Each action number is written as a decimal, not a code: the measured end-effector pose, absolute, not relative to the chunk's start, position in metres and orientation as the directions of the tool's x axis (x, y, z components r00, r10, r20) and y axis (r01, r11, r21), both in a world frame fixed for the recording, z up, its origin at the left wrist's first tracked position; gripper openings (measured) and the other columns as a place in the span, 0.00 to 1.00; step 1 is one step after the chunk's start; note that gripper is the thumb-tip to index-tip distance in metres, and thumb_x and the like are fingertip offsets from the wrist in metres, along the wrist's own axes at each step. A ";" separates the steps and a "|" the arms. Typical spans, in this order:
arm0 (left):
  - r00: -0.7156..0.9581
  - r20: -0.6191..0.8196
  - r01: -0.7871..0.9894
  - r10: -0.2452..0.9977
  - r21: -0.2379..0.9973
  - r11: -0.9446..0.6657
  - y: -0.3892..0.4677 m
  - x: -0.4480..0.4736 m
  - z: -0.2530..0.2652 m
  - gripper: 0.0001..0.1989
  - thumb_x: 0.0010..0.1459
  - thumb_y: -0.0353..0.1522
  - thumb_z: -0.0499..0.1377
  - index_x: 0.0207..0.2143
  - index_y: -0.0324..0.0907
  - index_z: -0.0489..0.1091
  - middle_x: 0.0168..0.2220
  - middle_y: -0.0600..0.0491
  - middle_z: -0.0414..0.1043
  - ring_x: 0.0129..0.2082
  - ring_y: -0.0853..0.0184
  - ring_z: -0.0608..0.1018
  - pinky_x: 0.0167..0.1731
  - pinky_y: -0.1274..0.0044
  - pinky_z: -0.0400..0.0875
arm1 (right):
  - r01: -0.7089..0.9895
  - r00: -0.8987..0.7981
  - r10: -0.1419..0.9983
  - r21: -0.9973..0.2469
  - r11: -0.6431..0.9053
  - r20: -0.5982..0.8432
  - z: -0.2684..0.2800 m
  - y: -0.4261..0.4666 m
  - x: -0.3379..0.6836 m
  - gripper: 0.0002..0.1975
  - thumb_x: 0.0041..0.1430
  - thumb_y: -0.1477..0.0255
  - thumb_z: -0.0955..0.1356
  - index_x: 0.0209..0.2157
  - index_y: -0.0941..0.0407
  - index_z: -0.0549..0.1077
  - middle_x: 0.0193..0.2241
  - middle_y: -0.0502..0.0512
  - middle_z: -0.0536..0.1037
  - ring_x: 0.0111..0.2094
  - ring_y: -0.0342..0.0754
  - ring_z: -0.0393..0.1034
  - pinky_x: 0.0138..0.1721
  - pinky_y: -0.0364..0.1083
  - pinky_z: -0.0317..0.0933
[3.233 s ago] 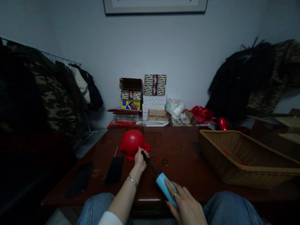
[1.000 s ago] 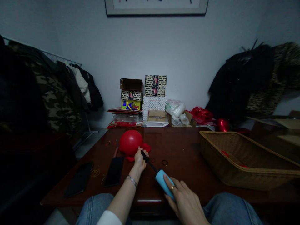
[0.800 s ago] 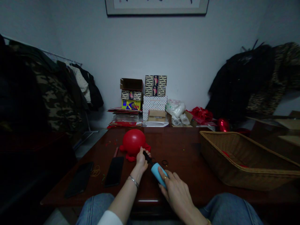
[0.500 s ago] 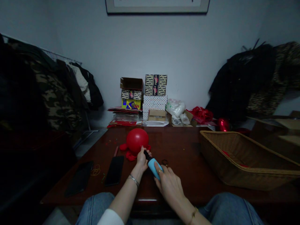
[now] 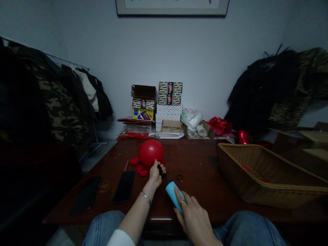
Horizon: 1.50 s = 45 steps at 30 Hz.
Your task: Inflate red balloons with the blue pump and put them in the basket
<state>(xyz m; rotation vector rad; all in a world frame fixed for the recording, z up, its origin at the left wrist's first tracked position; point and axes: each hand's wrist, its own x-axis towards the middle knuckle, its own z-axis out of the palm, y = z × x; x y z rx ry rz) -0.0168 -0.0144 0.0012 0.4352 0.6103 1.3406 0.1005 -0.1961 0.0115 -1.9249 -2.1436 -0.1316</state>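
While the right hand (image 5: 196,217) wraps its grip round the blue barrel of a hand pump (image 5: 171,192), the left hand (image 5: 154,174) clasps the pump's black front end. Just beyond the left fingers, a round red balloon (image 5: 151,152) sits over the counter (image 5: 202,191), limp red balloons (image 5: 142,170) beside it. A wicker basket (image 5: 256,177) stands well apart, rightward.

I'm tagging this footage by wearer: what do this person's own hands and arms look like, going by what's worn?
The left hand is ungloved, with a shiny silver-coloured metal bracelet around the wrist and a white fabric sleeve farther up the forearm. The right hand, also ungloved, wears a narrow gold-coloured ring on one finger; no sleeve shows there.
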 end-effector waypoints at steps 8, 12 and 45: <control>0.107 -0.160 -0.762 0.981 0.621 0.185 -0.012 -0.015 0.006 0.12 0.61 0.38 0.50 0.27 0.41 0.58 0.19 0.57 0.58 0.16 0.74 0.62 0.15 0.83 0.56 | 0.981 -0.136 0.952 -0.097 0.169 0.275 0.001 -0.221 0.135 0.31 0.56 0.70 0.63 0.62 0.49 0.53 0.52 0.54 0.71 0.43 0.52 0.70 0.40 0.48 0.69; 0.141 -0.145 -0.758 0.979 0.620 0.201 -0.007 -0.011 0.017 0.13 0.61 0.38 0.50 0.27 0.41 0.58 0.18 0.57 0.57 0.15 0.75 0.62 0.14 0.83 0.55 | 0.983 -0.133 0.935 -0.080 0.168 0.329 0.004 -0.222 0.136 0.31 0.56 0.69 0.63 0.61 0.49 0.54 0.51 0.54 0.72 0.42 0.52 0.71 0.38 0.48 0.69; 0.189 -0.109 -0.735 0.976 0.643 0.214 0.006 -0.014 0.019 0.15 0.58 0.40 0.55 0.24 0.41 0.57 0.18 0.59 0.55 0.15 0.76 0.60 0.13 0.84 0.54 | 0.998 -0.038 0.960 -0.044 0.052 0.277 0.046 -0.168 0.070 0.28 0.58 0.71 0.63 0.60 0.54 0.55 0.42 0.61 0.73 0.38 0.51 0.69 0.34 0.47 0.63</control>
